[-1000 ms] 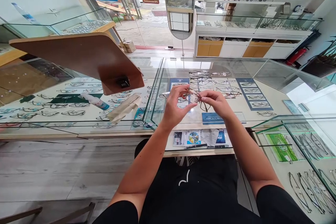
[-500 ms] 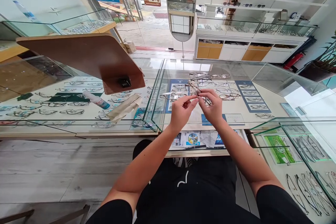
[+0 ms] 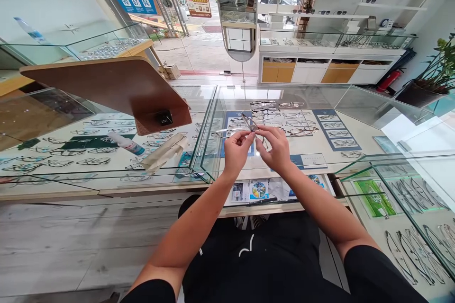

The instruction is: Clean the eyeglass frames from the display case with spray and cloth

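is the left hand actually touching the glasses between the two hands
Touching. The head view shows it: the left hand pinches the glasses at its fingertips, with part of them sticking out beyond.

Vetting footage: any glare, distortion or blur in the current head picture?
Head view: pale reflections on the glass counter, white panel at right washed out; head view: wide-angle stretch toward the edges; head view: eyeglasses held in left hand and right hand too fine to judge focus.

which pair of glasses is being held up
The pair of glasses held in the left hand and right hand; the other pairs nearby lie untouched below.
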`<state>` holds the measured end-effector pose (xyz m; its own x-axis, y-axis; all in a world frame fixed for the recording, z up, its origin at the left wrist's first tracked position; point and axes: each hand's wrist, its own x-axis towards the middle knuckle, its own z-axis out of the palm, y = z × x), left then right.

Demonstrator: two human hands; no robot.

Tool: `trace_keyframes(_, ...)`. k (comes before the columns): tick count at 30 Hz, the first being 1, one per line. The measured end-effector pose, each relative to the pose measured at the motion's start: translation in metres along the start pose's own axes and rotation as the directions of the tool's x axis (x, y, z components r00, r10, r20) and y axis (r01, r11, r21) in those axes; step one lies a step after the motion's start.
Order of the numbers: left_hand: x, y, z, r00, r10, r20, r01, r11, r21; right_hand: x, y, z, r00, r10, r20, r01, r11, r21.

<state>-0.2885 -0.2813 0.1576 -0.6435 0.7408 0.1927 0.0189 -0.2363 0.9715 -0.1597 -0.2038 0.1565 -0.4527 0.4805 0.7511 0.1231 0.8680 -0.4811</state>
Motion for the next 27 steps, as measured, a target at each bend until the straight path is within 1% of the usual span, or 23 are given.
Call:
trace_keyframes(3,0.002,-0.001,-0.002,0.999,0.032,-0.015,-0.032,0.999,0.033,0.006,-0.006,-0.009,0.999,-0.015,-0.03,0.016,1.0,0.016)
trace_keyframes(5,0.004,0.0,-0.006,0.998,0.068,-0.02,-0.066,0.995,0.077,0.014,-0.002,-0.025,0.994,-0.019,-0.105,0.02,1.0,0.004)
trace_keyframes(6,0.007,0.003,-0.008,0.996,0.087,-0.016,-0.084,0.991,0.106,0.018,0.006,-0.037,0.989,-0.005,-0.151,0.002,1.0,-0.015)
trace_keyframes(7,0.01,0.006,-0.011,0.994,0.105,-0.007,-0.103,0.985,0.138,0.023,0.017,-0.051,0.98,0.019,-0.197,-0.029,0.999,-0.044)
trace_keyframes(8,0.014,0.012,-0.013,0.992,0.125,0.01,-0.125,0.977,0.173,0.027,0.033,-0.068,0.975,0.07,-0.21,-0.091,0.992,-0.091)
trace_keyframes(9,0.019,0.019,-0.014,0.989,0.145,0.037,-0.149,0.966,0.212,0.03,0.052,-0.086,0.97,0.124,-0.209,-0.161,0.972,-0.173)
trace_keyframes(10,0.026,0.028,-0.014,0.984,0.166,0.072,-0.179,0.95,0.257,0.032,0.075,-0.105,0.967,0.178,-0.183,-0.225,0.933,-0.282)
trace_keyframes(11,0.033,0.039,-0.013,0.975,0.188,0.116,-0.215,0.926,0.309,0.034,0.099,-0.125,0.96,0.248,-0.131,-0.28,0.875,-0.395)
trace_keyframes(12,0.042,0.05,-0.01,0.963,0.207,0.171,-0.257,0.894,0.366,0.034,0.123,-0.144,0.937,0.335,-0.098,-0.337,0.795,-0.504)
trace_keyframes(13,0.051,0.062,-0.004,0.946,0.223,0.234,-0.306,0.851,0.427,0.032,0.147,-0.162,0.898,0.433,-0.076,-0.388,0.699,-0.6)
trace_keyframes(15,0.073,0.083,0.013,0.897,0.213,0.388,-0.407,0.744,0.53,0.027,0.186,-0.19,0.779,0.625,-0.048,-0.445,0.497,-0.745)
trace_keyframes(16,0.084,0.091,0.025,0.867,0.191,0.46,-0.452,0.69,0.565,0.023,0.2,-0.2,0.721,0.691,-0.056,-0.449,0.404,-0.797)
trace_keyframes(17,0.096,0.097,0.039,0.838,0.161,0.521,-0.491,0.64,0.592,0.018,0.212,-0.206,0.694,0.717,-0.067,-0.457,0.367,-0.81)
trace_keyframes(19,0.12,0.102,0.07,0.792,0.106,0.602,-0.551,0.549,0.629,0.011,0.228,-0.212,0.66,0.746,-0.086,-0.472,0.322,-0.821)
trace_keyframes(21,0.142,0.096,0.103,0.76,0.06,0.647,-0.597,0.459,0.658,0.006,0.238,-0.211,0.645,0.758,-0.098,-0.488,0.309,-0.816)
trace_keyframes(24,0.173,0.074,0.148,0.728,-0.031,0.685,-0.639,0.333,0.694,0.004,0.249,-0.207,0.624,0.774,-0.108,-0.508,0.297,-0.808)
trace_keyframes(27,0.197,0.046,0.181,0.7,-0.168,0.694,-0.653,0.243,0.717,0.006,0.257,-0.207,0.603,0.791,-0.1,-0.52,0.294,-0.802)
